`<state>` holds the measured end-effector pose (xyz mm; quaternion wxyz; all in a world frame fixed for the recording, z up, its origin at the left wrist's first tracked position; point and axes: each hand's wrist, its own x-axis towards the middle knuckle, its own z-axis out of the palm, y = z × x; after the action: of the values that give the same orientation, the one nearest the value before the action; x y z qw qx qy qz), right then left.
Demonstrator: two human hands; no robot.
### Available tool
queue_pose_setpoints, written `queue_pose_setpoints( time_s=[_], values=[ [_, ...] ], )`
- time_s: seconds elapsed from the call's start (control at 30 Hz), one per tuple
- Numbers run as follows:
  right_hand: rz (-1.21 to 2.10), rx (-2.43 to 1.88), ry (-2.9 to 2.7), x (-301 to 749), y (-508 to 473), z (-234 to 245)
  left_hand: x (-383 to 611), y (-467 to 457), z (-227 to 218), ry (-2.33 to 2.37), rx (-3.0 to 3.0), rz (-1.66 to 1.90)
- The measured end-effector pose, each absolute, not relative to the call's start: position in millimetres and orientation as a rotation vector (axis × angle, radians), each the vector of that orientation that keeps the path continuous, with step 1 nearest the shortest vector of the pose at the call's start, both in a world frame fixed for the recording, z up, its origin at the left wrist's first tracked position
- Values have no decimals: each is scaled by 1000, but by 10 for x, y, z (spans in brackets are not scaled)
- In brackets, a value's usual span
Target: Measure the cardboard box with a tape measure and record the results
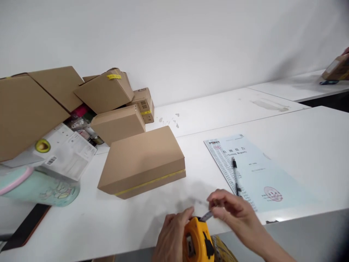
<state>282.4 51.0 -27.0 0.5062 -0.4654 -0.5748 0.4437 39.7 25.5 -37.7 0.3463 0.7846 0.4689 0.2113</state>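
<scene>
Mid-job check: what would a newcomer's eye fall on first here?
Probably the orange tape measure at bottom centre, its blade partly drawn out. Next, the brown box beyond it and leftward, then the mint cup with a pink ring at far left.

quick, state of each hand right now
Left hand: closed, holding the yellow tape measure.
Right hand: closed, fingers pinching the exposed tape blade.

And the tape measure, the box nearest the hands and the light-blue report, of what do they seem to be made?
Tape measure: probably hard plastic, judging by its smooth, moulded yellow form; its thin blade may be coated metal, unclear from here. Box: fairly matt brown cardboard, seen in its flat panels and crisp folds. Report: seemingly smooth paper, thin-edged and printed.
</scene>
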Motion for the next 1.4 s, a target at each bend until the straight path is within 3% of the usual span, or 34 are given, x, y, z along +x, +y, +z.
queue_pose_setpoints(
  time_s=[0.13,0.27,0.33,0.5,0.7,0.8,0.97,1.2,1.4],
  values=[
    [885,-1221,-1635,2896,571,-340,497,431,-351,1240,2237,623],
    [410,-1821,-1461,3477,910,-452,621,584,-306,1326,2446,680],
    [327,-2092,-1487,3718,1091,-496,677,663,-342,1394,2552,726],
    [544,-2033,-1695,3954,1271,-525,759,832,-565,1541,2706,689],
    [1100,-1330,-1106,4418,976,-460,924,836,-603,1635,2805,825],
    [1038,-1242,-918,4558,810,-488,1269,679,-570,1431,2804,915],
    [847,-1460,-940,4373,782,-612,2063,423,-652,1087,2777,629],
    [986,-1638,-1106,4162,898,-609,2395,512,-772,1104,2944,325],
    [884,-1694,-1134,4121,892,-650,2371,499,-753,1188,3032,316]
  ],
)
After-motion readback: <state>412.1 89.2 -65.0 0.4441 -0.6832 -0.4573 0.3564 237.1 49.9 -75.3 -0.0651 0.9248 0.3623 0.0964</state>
